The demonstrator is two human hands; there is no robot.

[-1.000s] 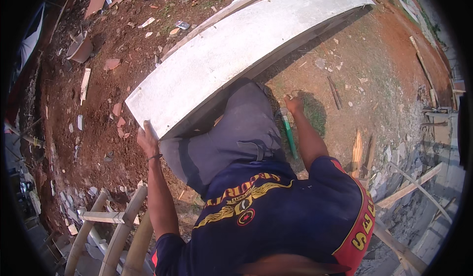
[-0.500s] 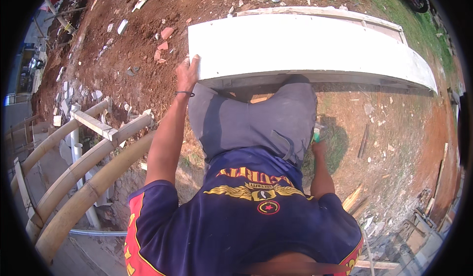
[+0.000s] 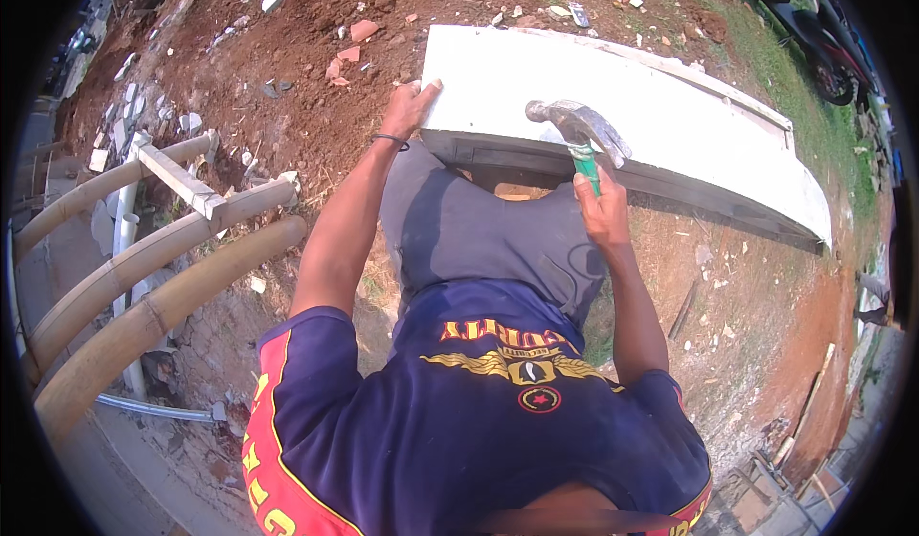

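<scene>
Three thick bamboo poles point(image 3: 144, 287) lie at the far left beside a pale crosspiece, over red-brown dirt ground point(image 3: 287, 105) strewn with brick chips. Just right of them the left hand point(image 3: 410, 107) rests on the near left corner of the long white curved panel point(image 3: 670, 124), fingers point(image 3: 428, 89) spread flat against its face rather than clenched; half a second ago that hand gripped the same corner, but the panel has since swung from a level band to a slant running down to the right. Further right, the right hand point(image 3: 601, 209) is wrapped around the green handle of a steel claw hammer point(image 3: 579, 126), whose head is now raised in front of the panel's lower edge, where earlier only a sliver of green showed by the hip. Patchy grass point(image 3: 766, 48) borders the upper right.
</scene>
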